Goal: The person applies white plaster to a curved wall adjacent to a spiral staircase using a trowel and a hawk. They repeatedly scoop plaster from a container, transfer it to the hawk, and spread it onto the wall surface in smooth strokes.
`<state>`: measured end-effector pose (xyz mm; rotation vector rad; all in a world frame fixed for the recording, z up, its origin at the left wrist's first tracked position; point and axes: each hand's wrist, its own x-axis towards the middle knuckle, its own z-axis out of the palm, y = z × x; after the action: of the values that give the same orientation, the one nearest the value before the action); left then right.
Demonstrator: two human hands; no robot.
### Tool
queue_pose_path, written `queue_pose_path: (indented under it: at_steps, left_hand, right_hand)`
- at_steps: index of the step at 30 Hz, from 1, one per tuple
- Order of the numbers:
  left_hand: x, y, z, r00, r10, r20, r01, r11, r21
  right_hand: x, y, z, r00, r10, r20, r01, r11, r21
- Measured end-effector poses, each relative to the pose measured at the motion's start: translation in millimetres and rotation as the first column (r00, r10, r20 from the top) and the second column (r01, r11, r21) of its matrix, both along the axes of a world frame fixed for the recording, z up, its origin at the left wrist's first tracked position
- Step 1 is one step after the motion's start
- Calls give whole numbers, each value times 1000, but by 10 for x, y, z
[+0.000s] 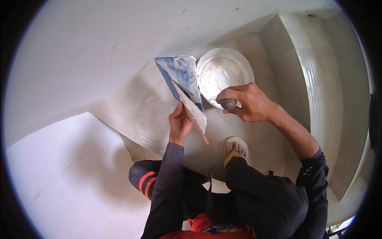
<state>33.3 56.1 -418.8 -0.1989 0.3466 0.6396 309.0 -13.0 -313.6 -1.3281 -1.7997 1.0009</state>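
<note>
In my left hand is a blue flat board, smeared with white putty and tilted up beside the bucket. A narrow, putty-caked strip with a pinkish tip stands out along its near edge, by my fingers; I cannot tell whether it belongs to the board. My right hand is closed around a dark rounded tool handle, seen end-on above the near right rim of the bucket. The tool's working end is hidden below the hand. White putty lies inside the round white bucket.
The bucket stands on a dusty grey step. A pale wall rises at the far left, and a ledge runs along the right. My sandalled foot rests just nearer than the bucket. White floor lies lower at the left.
</note>
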Motion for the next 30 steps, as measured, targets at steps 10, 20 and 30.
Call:
queue_pose_path:
  at_steps: [10,20,30]
  left_hand:
    - [163,-113,107,926,-105,-363,189,961,204]
    - [165,-34,12,890,-220,-400,345,898,272]
    - [-149,38,8,930,-185,-317,290,901,323]
  right_hand:
    - [237,-381,11,987,-163,-3,161,977,-139]
    - [-4,-682,-106,990,-110,83,106,993,52]
    - [-580,-1496,177,964,-1,266,-13,999,52]
